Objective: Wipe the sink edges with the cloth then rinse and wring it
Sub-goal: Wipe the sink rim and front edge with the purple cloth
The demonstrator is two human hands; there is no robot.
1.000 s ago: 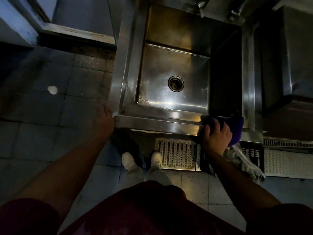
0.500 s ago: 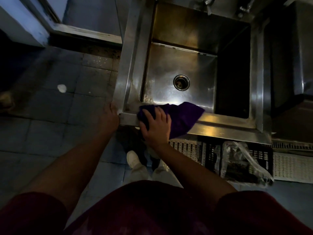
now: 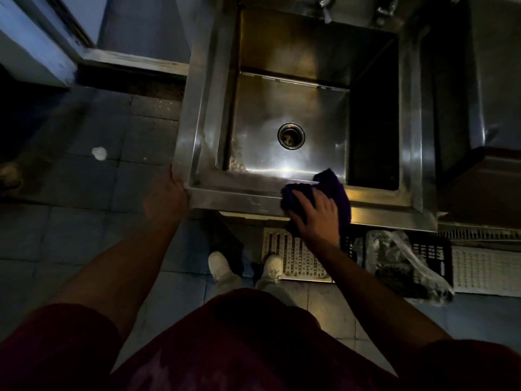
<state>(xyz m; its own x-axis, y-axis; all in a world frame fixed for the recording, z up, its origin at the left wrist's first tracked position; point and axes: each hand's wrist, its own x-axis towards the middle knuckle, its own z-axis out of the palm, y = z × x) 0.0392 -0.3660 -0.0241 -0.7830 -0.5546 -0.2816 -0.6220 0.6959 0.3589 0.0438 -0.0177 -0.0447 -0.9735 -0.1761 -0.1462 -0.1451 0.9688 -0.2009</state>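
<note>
At the sink's near-left corner the left hand (image 3: pixel 166 197) grips the steel rim (image 3: pixel 239 197); along that front edge, running left to right, the right hand (image 3: pixel 317 218) presses flat on the purple cloth (image 3: pixel 335 190), with unwiped rim lying rightward.

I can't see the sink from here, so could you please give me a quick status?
Left hand grips stainless steel sink front-left corner. Right hand presses purple cloth on front edge. Wiping path unobstructed.
</note>
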